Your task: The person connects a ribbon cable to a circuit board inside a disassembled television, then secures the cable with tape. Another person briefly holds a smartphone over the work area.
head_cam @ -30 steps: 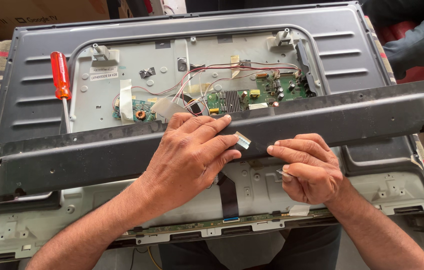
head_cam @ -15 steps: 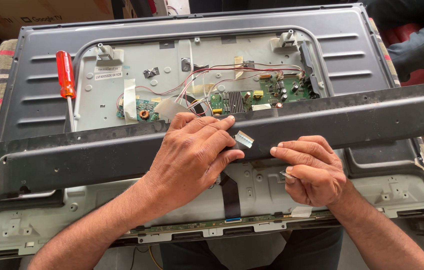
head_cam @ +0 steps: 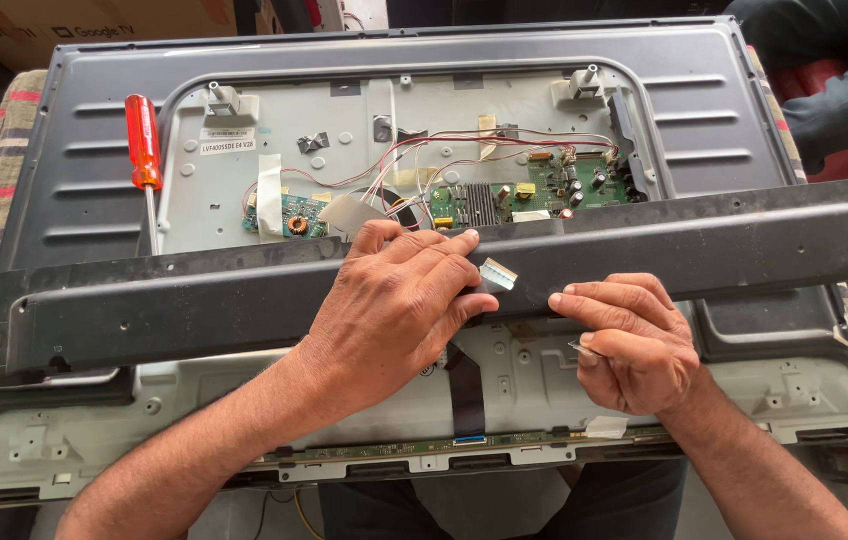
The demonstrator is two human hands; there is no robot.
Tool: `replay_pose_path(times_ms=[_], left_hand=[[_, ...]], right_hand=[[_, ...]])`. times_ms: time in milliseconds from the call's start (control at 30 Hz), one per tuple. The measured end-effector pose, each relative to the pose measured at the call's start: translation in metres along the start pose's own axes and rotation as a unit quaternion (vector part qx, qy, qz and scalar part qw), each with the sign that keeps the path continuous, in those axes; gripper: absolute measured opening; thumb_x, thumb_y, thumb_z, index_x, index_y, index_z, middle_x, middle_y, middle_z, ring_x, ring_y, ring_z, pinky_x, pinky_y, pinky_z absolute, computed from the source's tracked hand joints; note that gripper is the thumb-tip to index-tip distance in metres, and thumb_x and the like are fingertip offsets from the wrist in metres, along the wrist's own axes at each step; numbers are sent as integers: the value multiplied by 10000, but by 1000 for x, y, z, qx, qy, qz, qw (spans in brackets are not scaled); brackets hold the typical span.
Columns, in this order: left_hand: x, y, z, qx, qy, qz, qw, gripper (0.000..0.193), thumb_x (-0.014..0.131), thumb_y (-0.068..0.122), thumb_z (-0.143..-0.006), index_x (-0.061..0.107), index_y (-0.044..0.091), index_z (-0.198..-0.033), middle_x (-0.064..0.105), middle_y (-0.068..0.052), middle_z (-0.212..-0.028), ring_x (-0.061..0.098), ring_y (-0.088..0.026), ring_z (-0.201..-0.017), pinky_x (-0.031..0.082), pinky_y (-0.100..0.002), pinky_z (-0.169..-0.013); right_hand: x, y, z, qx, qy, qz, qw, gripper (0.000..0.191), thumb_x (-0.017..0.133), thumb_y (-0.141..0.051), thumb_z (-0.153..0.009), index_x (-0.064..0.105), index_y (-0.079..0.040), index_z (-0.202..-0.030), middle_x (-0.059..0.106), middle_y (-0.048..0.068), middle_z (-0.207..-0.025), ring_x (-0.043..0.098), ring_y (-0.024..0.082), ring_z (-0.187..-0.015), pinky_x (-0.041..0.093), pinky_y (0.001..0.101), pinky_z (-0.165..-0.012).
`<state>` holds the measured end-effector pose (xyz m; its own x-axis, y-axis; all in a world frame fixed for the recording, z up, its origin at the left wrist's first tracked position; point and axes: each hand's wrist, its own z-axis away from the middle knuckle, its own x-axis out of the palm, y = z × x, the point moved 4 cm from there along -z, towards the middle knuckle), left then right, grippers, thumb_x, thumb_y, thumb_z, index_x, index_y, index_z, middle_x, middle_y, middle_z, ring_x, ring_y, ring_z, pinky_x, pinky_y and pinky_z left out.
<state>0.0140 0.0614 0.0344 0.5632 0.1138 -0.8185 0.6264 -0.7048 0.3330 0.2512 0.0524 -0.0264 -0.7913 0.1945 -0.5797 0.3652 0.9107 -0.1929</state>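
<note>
I see the long black plastic strip (head_cam: 194,310) lying crosswise under my left fingers (head_cam: 444,270), and the small flat ribbon-cable end (head_cam: 497,272) just beyond my left fingertips.

Single head view, looking steeply down, close over hands; no second view shared.

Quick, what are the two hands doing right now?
Left hand: spread flat, pressing on the long black cover strip.
Right hand: pinching a small clear tape piece.
</note>
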Motion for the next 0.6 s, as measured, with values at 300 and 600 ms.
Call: replay_pose_path(times_ms=[300, 600], left_hand=[[1, 2, 4, 15, 19, -20, 1000, 220, 713, 302, -976, 697, 83, -956, 736, -119, -1212, 669, -228, -1119, 399, -421, -976], [1, 4, 2, 19, 17, -31, 999, 240, 712, 313, -976, 700, 77, -935, 719, -129, -1241, 658, -239, -1127, 401, -431, -986]], right_hand=[[-1, -3, -2, -4, 1, 9, 1000, 204, 606, -175, -1024, 430, -84, -1074, 741, 179, -1074, 738, 313, -986, 569, 439, -826], [-3, -5, -5, 0, -10, 15, 1000, 208, 599, -192, -1032, 425, -87, -1078, 740, 172, -1087, 735, 310, -999, 569, 439, -835]])
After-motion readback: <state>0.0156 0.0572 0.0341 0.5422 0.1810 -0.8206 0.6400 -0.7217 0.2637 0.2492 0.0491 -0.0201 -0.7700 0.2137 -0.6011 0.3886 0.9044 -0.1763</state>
